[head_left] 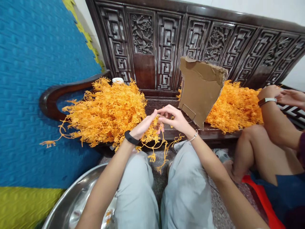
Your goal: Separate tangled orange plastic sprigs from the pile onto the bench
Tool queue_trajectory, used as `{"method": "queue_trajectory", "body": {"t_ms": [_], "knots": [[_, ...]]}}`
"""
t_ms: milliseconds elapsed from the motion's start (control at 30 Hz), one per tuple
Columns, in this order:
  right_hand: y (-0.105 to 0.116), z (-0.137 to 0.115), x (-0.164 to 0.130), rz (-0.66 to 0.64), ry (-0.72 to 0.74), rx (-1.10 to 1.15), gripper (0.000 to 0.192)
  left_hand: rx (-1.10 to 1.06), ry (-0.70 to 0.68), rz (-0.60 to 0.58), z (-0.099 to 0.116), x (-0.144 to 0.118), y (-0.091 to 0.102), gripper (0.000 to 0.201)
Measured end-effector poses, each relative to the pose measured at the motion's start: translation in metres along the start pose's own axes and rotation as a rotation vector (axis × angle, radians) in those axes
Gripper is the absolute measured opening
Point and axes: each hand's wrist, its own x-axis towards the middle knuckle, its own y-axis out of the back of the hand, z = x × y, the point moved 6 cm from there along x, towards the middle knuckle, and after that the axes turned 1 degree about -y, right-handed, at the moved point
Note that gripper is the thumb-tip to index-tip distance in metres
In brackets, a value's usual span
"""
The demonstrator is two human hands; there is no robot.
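My left hand (145, 125) and my right hand (175, 119) meet in front of me over the edge of a dark carved wooden bench (157, 105). Both pinch a tangled strand of orange plastic sprigs (154, 140) that dangles between my knees. A big heap of the same orange sprigs (107, 111) lies on the bench to the left, touching my left wrist. A black band sits on my left wrist, a thin bracelet on my right.
A torn cardboard piece (201, 90) stands on the bench, with a second orange heap (234, 106) behind it. Another person sits at the right, a hand (270, 92) by that heap. A metal basin (73, 200) lies at lower left. Blue foam mat (35, 79) at left.
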Motion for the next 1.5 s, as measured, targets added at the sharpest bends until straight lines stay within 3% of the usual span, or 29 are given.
{"method": "queue_trajectory", "body": {"t_ms": [167,367,733,900,1100,1300,1500], "knots": [[-0.004,-0.001,0.000,-0.036,0.068,-0.106,0.006,0.085,-0.017,-0.020,0.002,0.000,-0.004,0.047],[0.003,-0.002,-0.007,-0.024,-0.012,-0.006,0.011,0.067,-0.026,0.019,0.005,-0.004,0.001,0.027],[0.010,0.004,-0.008,0.025,-0.011,0.086,0.011,0.200,-0.071,0.004,0.012,-0.007,-0.004,0.029],[0.011,0.007,-0.008,0.071,-0.088,0.114,0.012,0.238,-0.055,0.019,0.012,-0.009,-0.003,0.027],[0.007,0.013,-0.008,0.014,-0.188,0.261,0.025,0.215,-0.090,0.096,0.013,-0.011,0.001,0.023],[0.005,0.021,-0.005,0.001,-0.250,0.260,0.019,0.224,-0.130,0.151,0.014,-0.011,0.004,0.020],[0.004,0.024,-0.004,0.021,-0.274,0.327,0.037,0.246,-0.145,0.207,0.018,-0.010,0.003,0.018]]}}
